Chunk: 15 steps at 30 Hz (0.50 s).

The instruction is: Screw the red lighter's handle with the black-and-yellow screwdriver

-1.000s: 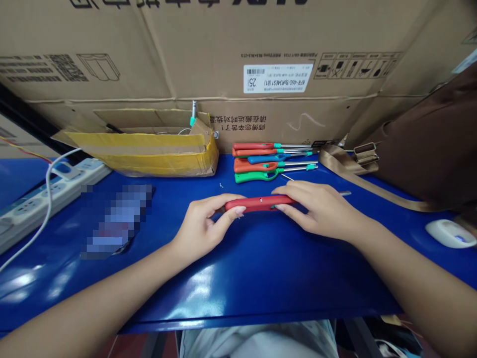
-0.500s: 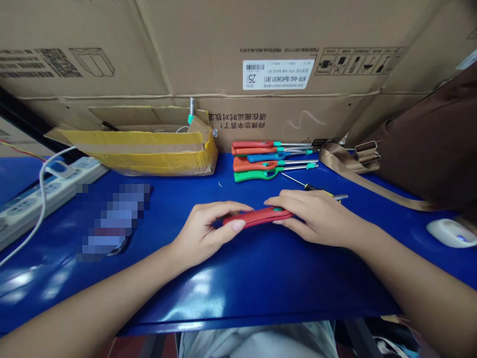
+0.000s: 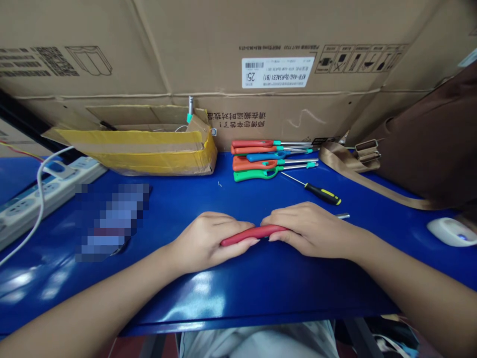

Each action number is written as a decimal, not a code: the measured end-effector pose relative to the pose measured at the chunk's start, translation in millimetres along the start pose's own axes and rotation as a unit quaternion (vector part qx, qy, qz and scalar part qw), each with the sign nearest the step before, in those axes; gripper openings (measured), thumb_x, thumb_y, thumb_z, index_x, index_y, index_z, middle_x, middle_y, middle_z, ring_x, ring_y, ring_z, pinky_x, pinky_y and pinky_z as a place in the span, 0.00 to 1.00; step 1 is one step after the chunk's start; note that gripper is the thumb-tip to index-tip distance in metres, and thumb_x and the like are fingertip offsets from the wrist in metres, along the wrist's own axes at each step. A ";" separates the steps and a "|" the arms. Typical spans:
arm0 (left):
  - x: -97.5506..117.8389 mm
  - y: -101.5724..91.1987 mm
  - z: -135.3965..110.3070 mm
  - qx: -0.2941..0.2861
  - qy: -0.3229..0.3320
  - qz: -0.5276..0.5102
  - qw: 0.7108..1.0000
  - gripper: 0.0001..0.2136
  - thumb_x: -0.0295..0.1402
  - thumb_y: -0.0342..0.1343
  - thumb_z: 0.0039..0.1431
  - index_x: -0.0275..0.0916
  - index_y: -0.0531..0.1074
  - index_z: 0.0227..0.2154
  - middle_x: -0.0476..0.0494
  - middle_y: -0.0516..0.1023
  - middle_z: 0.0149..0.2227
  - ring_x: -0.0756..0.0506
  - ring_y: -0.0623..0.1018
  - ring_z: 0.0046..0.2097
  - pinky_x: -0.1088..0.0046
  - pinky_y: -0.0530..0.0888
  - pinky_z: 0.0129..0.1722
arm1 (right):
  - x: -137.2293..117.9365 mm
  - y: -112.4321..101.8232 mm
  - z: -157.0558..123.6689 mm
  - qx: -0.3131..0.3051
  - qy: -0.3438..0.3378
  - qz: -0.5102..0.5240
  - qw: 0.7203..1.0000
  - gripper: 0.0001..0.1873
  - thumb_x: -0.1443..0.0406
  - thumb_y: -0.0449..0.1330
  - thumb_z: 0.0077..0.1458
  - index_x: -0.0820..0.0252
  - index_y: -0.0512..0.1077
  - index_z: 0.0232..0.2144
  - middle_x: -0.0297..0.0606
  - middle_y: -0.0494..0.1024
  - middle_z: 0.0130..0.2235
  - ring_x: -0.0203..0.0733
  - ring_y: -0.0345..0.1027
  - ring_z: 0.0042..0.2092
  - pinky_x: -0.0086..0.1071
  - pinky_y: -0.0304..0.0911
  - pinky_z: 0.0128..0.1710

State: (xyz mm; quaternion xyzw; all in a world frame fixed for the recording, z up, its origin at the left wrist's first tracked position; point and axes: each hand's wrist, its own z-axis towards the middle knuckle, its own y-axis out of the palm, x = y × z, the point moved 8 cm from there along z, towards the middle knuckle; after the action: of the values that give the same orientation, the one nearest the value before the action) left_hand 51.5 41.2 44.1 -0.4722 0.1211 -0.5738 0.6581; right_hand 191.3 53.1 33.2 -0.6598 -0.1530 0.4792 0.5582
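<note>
Mid-bench, in the head view (the only one), a red handle point(image 3: 261, 231) is held w/ both hands over the blue bench point(image 3: 261, 288), slightly tilted, right end farther. Left hand point(image 3: 203, 241): fingers closed around its left end, thumb along the near side. Right hand point(image 3: 307, 231): fingers gripping the right end, thumb near side, hiding much of it. A metal rod tip point(image 3: 343, 216) shows past the right hand; prob. same piece, but the join's hidden.

Far side: green lighter point(image 3: 253, 176) nearest in a row w/ others beyond, incl. a blue lighter point(image 3: 264, 156). Black-yellow screwdriver point(image 3: 324, 194) lies just beyond the right hand, apart from it.

To do this grip well, IMO: equal pressure both ends, thumbs opp. fingers, wrists low & relaxed. Don't squeeze hard mid-handle; smooth plastic (prob.) could slip or twist. Hold it low, so any loose bits land nr the hands, & give the rod clearance from the screwdriver.
</note>
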 end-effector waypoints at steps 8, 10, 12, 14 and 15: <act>-7.4 -7.2 4.4 0.018 0.004 0.017 1.000 0.10 0.32 0.59 0.66 0.34 0.78 0.46 0.42 0.84 0.35 0.47 0.82 0.33 0.74 0.77 0.37 | 19.9 -14.3 -8.6 -0.043 0.088 -0.142 0.985 0.10 0.62 0.55 0.66 0.56 0.75 0.35 0.35 0.81 0.33 0.45 0.75 0.35 0.35 0.59 0.34; -8.9 -2.8 4.6 -0.005 -0.007 0.011 1.000 0.09 0.31 0.57 0.66 0.34 0.77 0.46 0.42 0.84 0.36 0.47 0.82 0.34 0.73 0.77 0.38 | 19.9 -9.7 -8.7 -0.059 0.085 -0.155 0.982 0.11 0.64 0.53 0.66 0.56 0.74 0.33 0.35 0.80 0.31 0.44 0.74 0.33 0.35 0.57 0.33; -10.4 2.7 3.4 -0.030 -0.018 0.018 0.999 0.11 0.32 0.58 0.65 0.34 0.77 0.47 0.42 0.84 0.38 0.47 0.82 0.37 0.73 0.77 0.39 | 17.4 -3.3 -7.3 -0.065 0.076 -0.165 0.981 0.12 0.63 0.53 0.67 0.56 0.74 0.34 0.35 0.80 0.31 0.44 0.74 0.33 0.35 0.56 0.33; -13.0 7.6 1.5 -0.053 -0.030 0.036 0.998 0.13 0.36 0.59 0.66 0.35 0.76 0.49 0.42 0.83 0.41 0.46 0.82 0.39 0.73 0.77 0.40 | 15.5 2.7 -5.2 -0.069 0.071 -0.174 0.980 0.12 0.62 0.53 0.68 0.56 0.74 0.35 0.34 0.80 0.32 0.44 0.74 0.33 0.36 0.55 0.34; -15.0 9.1 0.5 -0.060 -0.038 0.045 0.996 0.13 0.38 0.58 0.66 0.37 0.75 0.49 0.43 0.83 0.42 0.46 0.82 0.41 0.73 0.76 0.41 | 15.3 4.1 -4.0 -0.067 0.072 -0.178 0.979 0.13 0.61 0.53 0.68 0.56 0.74 0.35 0.34 0.80 0.32 0.44 0.74 0.33 0.36 0.55 0.34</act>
State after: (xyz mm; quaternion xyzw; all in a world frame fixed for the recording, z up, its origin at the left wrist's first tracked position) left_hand 53.0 53.6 31.8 -0.5266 0.1512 -0.5167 0.6579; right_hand 200.8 60.6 22.2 -0.6909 -0.2593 0.3116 0.5986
